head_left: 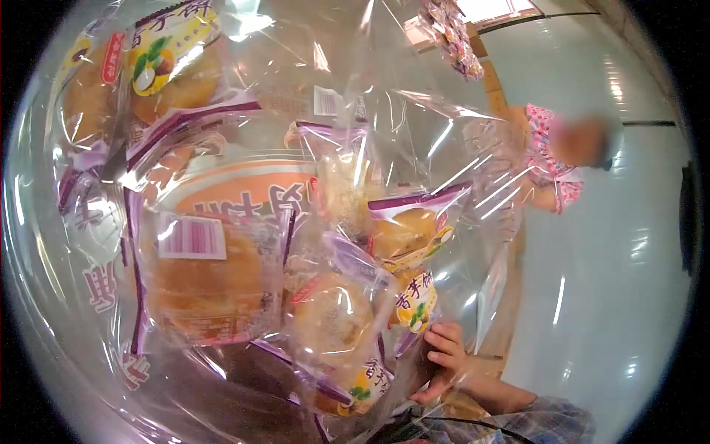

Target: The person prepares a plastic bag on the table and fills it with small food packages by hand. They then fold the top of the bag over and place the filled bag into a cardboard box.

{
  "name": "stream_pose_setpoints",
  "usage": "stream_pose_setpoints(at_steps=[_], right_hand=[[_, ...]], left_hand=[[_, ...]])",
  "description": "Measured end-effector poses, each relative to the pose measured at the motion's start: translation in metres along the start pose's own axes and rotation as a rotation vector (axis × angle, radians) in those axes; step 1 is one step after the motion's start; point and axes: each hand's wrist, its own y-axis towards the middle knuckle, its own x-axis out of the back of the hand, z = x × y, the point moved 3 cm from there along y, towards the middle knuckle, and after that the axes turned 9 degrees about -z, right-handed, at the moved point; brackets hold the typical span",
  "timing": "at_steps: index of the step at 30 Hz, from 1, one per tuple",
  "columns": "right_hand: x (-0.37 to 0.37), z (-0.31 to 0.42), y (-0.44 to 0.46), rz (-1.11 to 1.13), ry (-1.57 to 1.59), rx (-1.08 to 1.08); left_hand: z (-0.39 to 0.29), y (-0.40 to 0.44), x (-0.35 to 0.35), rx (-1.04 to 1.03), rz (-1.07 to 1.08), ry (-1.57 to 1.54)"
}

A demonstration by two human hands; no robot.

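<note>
At the left and across the middle, a large clear plastic bag fills my view, wrinkled and full of glare, with small wrapped cakes inside. In its upper left corner is a cake packet with a yellow label, beside another packet. Below these, a flat round brown cake shows through its wrapper, which has a barcode sticker on it. An orange oval print lies just above that one.

Toward the middle are a pale packet with purple trim, a round cake packet lower down, and a purple-edged packet to the right, just above a yellow and white label.

My right hand is at the lower right side of the bag, next to that label. Its fingers are bent, with the thumb lower and apart from them; through the glare I cannot tell whether they are clamped on the plastic. I cannot make out my left hand or its grip.

Farther right, a person in a pink patterned top is beyond the bag, and a bunch of wrapped packets is near the top. A pale shiny surface spreads across the far right.
</note>
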Motion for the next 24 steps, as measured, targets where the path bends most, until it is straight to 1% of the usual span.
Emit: stream_pose_setpoints(at_steps=[3,7,8,11,12,13,15,17,21,23,24], right_hand=[[0.0,0.006,-0.006,-0.003,-0.016,0.039],[0.029,-0.012,-0.025,0.06,-0.025,0.039],[-0.015,0.015,-0.016,0.036,-0.034,0.05],[-0.018,0.028,-0.022,0.037,0.031,-0.006],[-0.019,0.028,-0.018,0.022,-0.009,0.014],[-0.018,0.02,-0.024,-0.001,0.042,0.01],[-0.017,0.013,-0.026,-0.141,0.14,0.048],[-0.019,0.017,-0.032,-0.266,0.044,0.071],[-0.01,0.026,-0.034,-0.335,-0.028,0.077],[-0.005,0.029,-0.02,-0.454,-0.098,0.082],[-0.002,0.032,-0.015,-0.507,-0.125,0.094]], left_hand=[[-0.004,0.003,-0.003,-0.002,-0.017,-0.009],[-0.017,0.005,-0.003,0.01,-0.031,-0.019],[0.01,0.001,-0.01,0.018,-0.04,-0.018],[0.017,-0.007,-0.013,0.025,-0.045,-0.024],[0.019,-0.008,-0.013,0.026,-0.048,-0.018],[0.018,-0.011,-0.012,0.033,-0.053,-0.014],[0.012,-0.013,-0.006,0.027,-0.083,-0.003],[0.013,-0.018,-0.002,0.018,-0.104,0.021],[0.008,-0.035,0.016,0.006,-0.194,0.074],[-0.001,-0.047,0.036,-0.028,-0.253,0.105],[-0.003,-0.067,0.044,-0.045,-0.29,0.114]])
